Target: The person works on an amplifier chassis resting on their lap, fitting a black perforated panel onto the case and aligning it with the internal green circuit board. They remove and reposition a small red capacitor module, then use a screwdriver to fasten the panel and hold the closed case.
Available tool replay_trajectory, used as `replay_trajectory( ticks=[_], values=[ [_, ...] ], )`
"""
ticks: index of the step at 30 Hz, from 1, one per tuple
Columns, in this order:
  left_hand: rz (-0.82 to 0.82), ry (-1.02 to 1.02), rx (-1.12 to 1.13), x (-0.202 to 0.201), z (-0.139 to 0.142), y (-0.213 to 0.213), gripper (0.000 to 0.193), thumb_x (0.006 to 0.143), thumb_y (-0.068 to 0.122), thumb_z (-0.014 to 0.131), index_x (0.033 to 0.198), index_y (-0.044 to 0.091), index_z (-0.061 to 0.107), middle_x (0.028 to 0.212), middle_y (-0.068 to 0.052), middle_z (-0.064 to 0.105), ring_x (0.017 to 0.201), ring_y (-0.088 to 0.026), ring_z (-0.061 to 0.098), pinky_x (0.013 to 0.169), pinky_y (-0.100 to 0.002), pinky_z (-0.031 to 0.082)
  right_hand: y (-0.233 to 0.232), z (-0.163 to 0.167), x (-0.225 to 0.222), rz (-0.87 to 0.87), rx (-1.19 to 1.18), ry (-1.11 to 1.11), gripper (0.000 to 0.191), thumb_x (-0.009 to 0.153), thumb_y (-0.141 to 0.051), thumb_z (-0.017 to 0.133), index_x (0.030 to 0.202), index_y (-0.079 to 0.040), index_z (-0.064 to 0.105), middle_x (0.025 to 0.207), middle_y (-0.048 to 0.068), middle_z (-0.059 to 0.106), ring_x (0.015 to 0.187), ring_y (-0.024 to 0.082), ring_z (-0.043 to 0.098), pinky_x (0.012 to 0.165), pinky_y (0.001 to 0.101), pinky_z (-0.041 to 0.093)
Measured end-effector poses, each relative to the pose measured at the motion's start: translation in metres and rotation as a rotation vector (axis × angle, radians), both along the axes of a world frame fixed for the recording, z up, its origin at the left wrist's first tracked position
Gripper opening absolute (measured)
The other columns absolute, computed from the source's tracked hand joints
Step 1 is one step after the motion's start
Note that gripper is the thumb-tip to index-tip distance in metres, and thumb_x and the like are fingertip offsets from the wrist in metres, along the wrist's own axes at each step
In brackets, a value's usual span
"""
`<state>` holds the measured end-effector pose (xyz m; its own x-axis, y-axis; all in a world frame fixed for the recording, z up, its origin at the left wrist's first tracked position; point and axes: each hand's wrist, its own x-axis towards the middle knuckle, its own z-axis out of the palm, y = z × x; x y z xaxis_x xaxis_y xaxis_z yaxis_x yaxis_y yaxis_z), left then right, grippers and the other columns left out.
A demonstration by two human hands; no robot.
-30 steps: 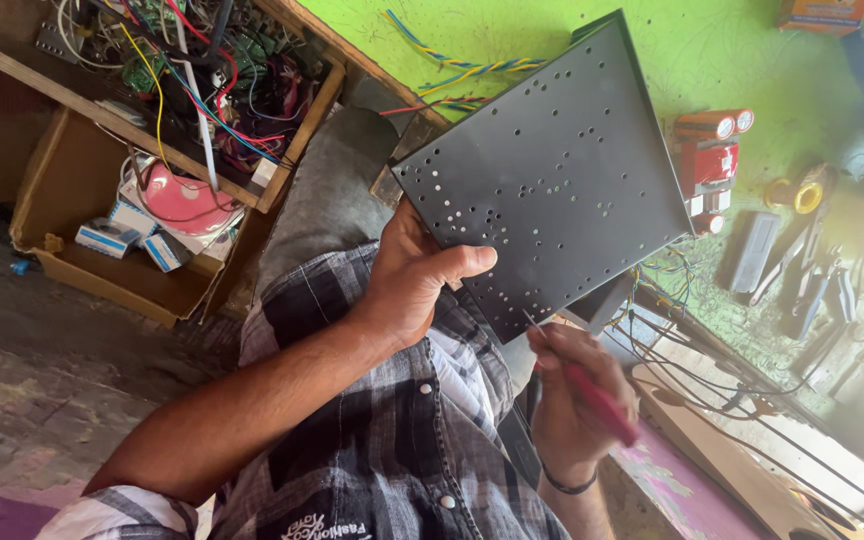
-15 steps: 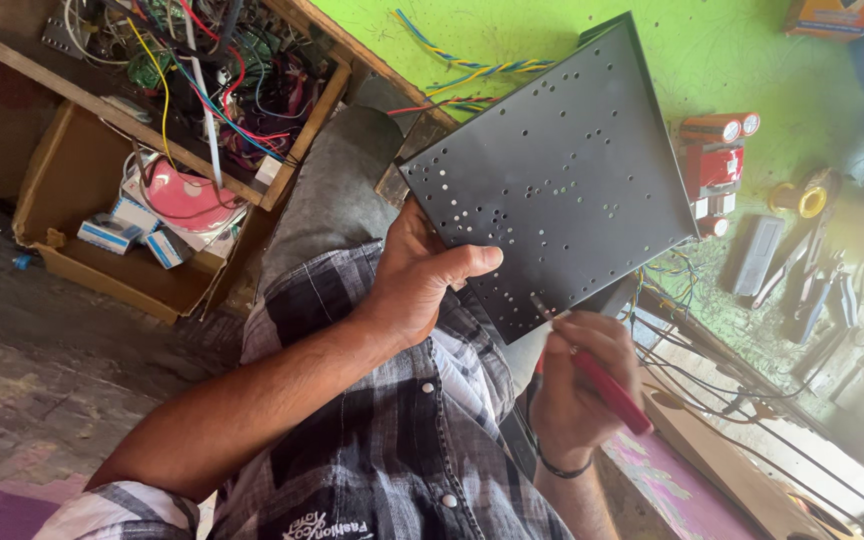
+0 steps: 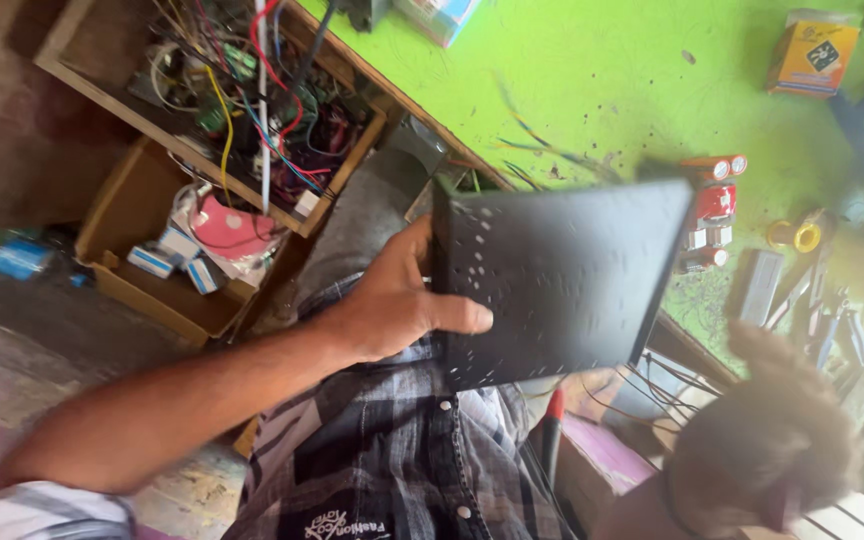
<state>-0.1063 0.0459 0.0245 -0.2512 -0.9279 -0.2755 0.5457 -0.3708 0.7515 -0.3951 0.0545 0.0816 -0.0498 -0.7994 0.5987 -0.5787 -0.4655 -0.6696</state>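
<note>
One black perforated panel (image 3: 562,280), one red-handled screwdriver (image 3: 553,425), two hands (image 3: 397,300), one yellow box (image 3: 812,52)

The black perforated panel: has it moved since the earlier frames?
Yes. The black perforated panel, gripped by the left hand, has rotated from a diamond tilt to nearly level against the green table.

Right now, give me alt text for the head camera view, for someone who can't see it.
The left hand grips the edge of a dark perforated metal panel above a checked shirt. The right hand is blurred at lower right near a red-handled tool. Behind are a green work surface and wooden shelves of tangled wires.
</note>
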Motion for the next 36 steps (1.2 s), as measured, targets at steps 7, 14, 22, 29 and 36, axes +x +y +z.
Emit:
replay_trajectory(
  ticks=[7, 14, 22, 29, 36],
  values=[
    [-0.463, -0.29, -0.127, 0.013, 0.059, 0.014, 0.07, 0.062, 0.005, 0.082, 0.127, 0.002, 0.057, 0.114, -0.006, 0.072, 0.106, -0.014, 0.066, 0.097, -0.031, 0.053, -0.045, 0.109, 0.053, 0.436, 0.467, 0.558, 0.076, 0.092, -0.06, 0.063, 0.132, 0.004, 0.062, 0.127, 0.021, 0.069, 0.097, 0.031, 0.067, 0.083, 0.0369, 0.05],
    [-0.718, -0.471, -0.158, -0.017, 0.064, 0.025, 0.064, 0.058, 0.015, 0.084, 0.116, 0.001, 0.062, 0.104, -0.01, 0.076, 0.097, -0.019, 0.072, 0.086, -0.033, 0.058, -0.055, 0.081, 0.065, 0.495, 1.59, 1.042, 0.08, 0.074, -0.037, 0.091, 0.144, -0.017, 0.059, 0.117, 0.01, 0.073, 0.107, 0.017, 0.068, 0.093, 0.0327, 0.054],
    [-0.764, -0.568, -0.147, -0.031, 0.051, 0.027, 0.067, 0.053, 0.018, 0.087, 0.112, -0.001, 0.061, 0.102, -0.012, 0.075, 0.097, -0.022, 0.074, 0.085, -0.033, 0.058, -0.028, 0.054, 0.035, 0.78, 1.428, 0.283, 0.062, 0.076, -0.02, 0.087, 0.134, -0.009, 0.067, 0.112, 0.006, 0.081, 0.104, 0.011, 0.067, 0.094, 0.0313, 0.053],
    [-0.747, -0.557, -0.095, -0.042, 0.019, 0.028, 0.07, 0.054, 0.02, 0.091, 0.113, -0.004, 0.06, 0.103, -0.016, 0.075, 0.094, -0.024, 0.074, 0.083, -0.034, 0.06, -0.038, 0.041, 0.027, 0.611, 1.456, 0.451, 0.062, 0.068, -0.021, 0.084, 0.128, -0.013, 0.071, 0.099, 0.006, 0.082, 0.091, 0.012, 0.07, 0.081, 0.0321, 0.055],
    [-0.522, -0.268, -0.258, -0.035, 0.031, -0.017, 0.104, 0.067, 0.054, 0.082, 0.14, -0.007, 0.04, 0.116, -0.025, 0.069, 0.105, -0.028, 0.07, 0.089, -0.038, 0.06, -0.064, 0.058, -0.01, 0.435, 1.29, -0.009, 0.063, 0.072, -0.023, 0.083, 0.127, 0.004, 0.066, 0.106, 0.011, 0.072, 0.093, 0.018, 0.065, 0.075, 0.0338, 0.051]
  ],
)
